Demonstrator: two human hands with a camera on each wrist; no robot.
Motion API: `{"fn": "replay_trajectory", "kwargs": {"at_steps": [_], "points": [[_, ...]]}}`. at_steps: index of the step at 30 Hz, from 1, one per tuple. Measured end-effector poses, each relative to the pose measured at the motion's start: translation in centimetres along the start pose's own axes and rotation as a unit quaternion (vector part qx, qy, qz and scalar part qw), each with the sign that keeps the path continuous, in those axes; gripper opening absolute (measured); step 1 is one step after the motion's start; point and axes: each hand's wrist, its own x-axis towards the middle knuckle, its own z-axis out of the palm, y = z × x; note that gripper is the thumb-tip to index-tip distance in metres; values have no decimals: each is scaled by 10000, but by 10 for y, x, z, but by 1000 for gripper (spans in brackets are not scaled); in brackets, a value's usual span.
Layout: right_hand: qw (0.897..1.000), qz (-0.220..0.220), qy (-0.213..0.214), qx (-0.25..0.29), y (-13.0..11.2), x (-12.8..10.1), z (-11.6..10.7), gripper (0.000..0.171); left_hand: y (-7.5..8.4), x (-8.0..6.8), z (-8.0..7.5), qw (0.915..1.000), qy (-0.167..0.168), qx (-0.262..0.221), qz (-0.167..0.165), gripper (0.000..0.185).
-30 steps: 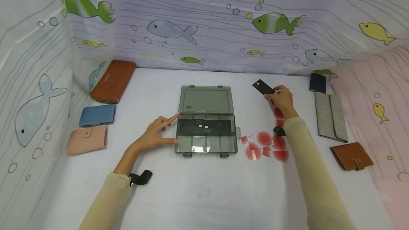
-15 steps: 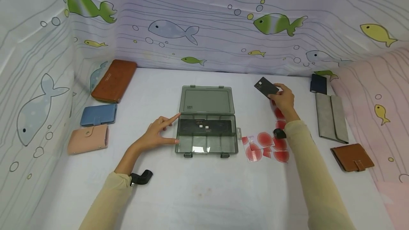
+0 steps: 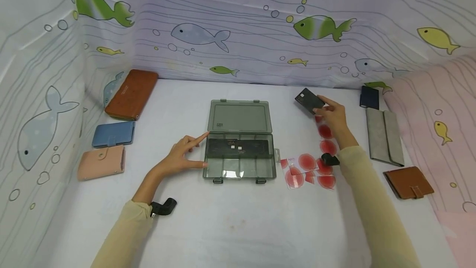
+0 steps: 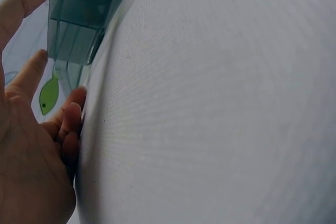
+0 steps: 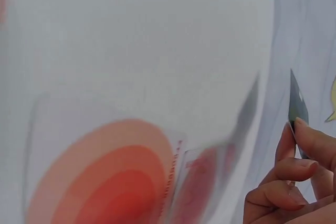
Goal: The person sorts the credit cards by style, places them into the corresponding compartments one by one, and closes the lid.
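Between thumb and fingers, my right hand (image 3: pixel 333 116) pinches a black card (image 3: pixel 310 101) with a small pale square on it. The card is lifted above the tabletop in the right wrist view, seen nearly edge-on. A translucent grey-green divided plastic box (image 3: pixel 232 169) lies with its lid (image 3: pixel 239 118) folded back. Black cards (image 3: pixel 256 148) marked VIP lie across its rear compartments. At the box's left side, my left hand (image 3: pixel 176 161) touches it with a straight index finger and thumb; the other fingers are loosely bent in the left wrist view.
Red-and-white circle-patterned cards (image 3: pixel 306 162) lie right of the box, with a column running up under the right hand. A brown wallet (image 3: pixel 133 94), blue wallet (image 3: pixel 113 134) and pink wallet (image 3: pixel 101 163) stand left; a grey wallet (image 3: pixel 384 136), brown wallet (image 3: pixel 409 182) and navy holder (image 3: pixel 369 97) right.
My right hand has shifted slightly right, and the black card has turned to show more of its face. The left hand and the box stay in place.
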Motion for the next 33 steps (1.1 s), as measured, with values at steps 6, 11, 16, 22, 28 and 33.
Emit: {"fn": "replay_trajectory", "kwargs": {"at_steps": [6,11,16,22,28,33], "points": [[9979,-395,-502,-96,-7,-19,2,56,-1,0,0,10000,3,-13,-13,95],[9930,-482,-1055,-217,-31,-49,8,55,-2,0,0,10000,1,-27,45,95],[9868,-524,-1501,-301,-43,-70,16,54,-3,1,1,10000,35,-20,50,94],[9802,-583,-1867,-310,-33,-78,29,55,-2,1,0,10000,-3,2,22,94],[9726,-671,-2214,-242,-23,-86,43,52,-1,1,-1,10000,11,30,63,94],[9632,-832,-2551,-190,-21,-94,55,50,-2,1,0,10000,4,17,41,94]]}}
